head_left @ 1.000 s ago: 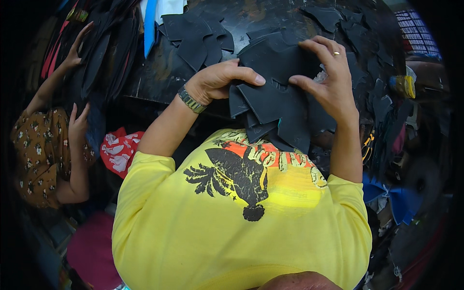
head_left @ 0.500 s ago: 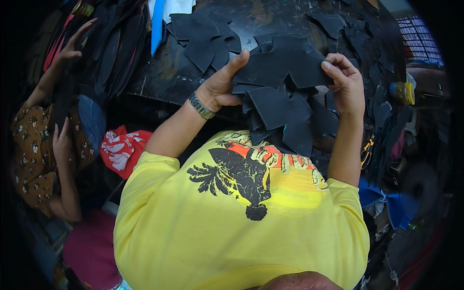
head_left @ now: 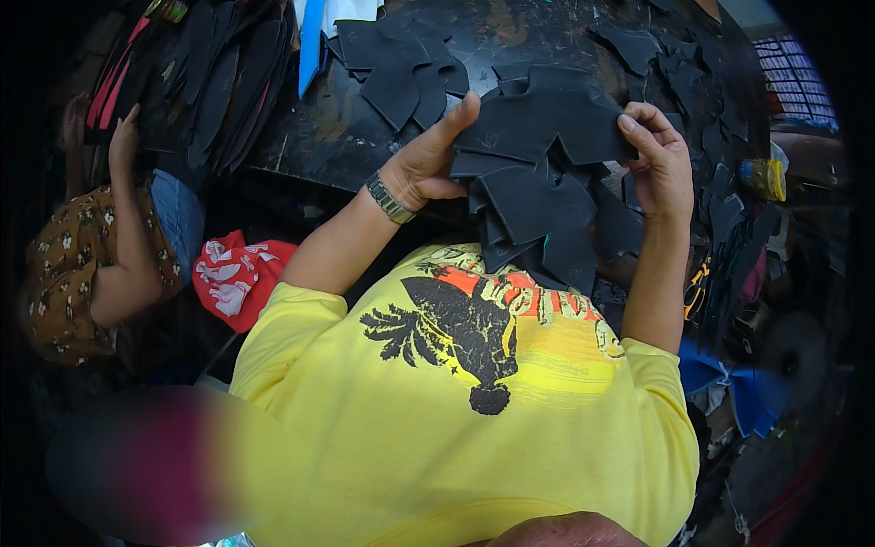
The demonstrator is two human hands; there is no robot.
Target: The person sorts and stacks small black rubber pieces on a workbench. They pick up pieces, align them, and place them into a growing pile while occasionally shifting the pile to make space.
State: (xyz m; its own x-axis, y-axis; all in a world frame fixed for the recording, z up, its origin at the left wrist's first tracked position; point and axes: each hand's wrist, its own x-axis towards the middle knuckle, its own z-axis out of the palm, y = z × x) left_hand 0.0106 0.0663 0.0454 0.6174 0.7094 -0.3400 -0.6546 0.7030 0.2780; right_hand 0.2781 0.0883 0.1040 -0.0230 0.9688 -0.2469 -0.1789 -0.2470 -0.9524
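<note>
My right hand (head_left: pixel 658 155) pinches the right edge of a black cut-out sheet (head_left: pixel 547 118) between thumb and fingers. At the sheet's left edge is my left hand (head_left: pixel 433 155), wearing a metal watch; its thumb lies along the edge, and the other fingers are partly hidden under the sheet. That sheet has a notch in its near side. More black cut-out pieces (head_left: pixel 538 205) lie overlapped just below it, hanging over the table's near edge toward my yellow shirt.
Beyond my left hand, loose black pieces (head_left: pixel 387 64) lie on the dark table (head_left: pixel 314 137). Other scattered pieces (head_left: pixel 679 77) cover its right side. Long black strips (head_left: pixel 219 82) are stacked at far left, near a co-worker (head_left: pixel 109 246). A red cloth (head_left: pixel 241 278) sits left of me, a yellow-labelled container (head_left: pixel 764 180) right.
The view has shifted slightly, so table and hands sit a little further right. My grip on the sheet looks much the same. The co-worker's raised arm has come down.
</note>
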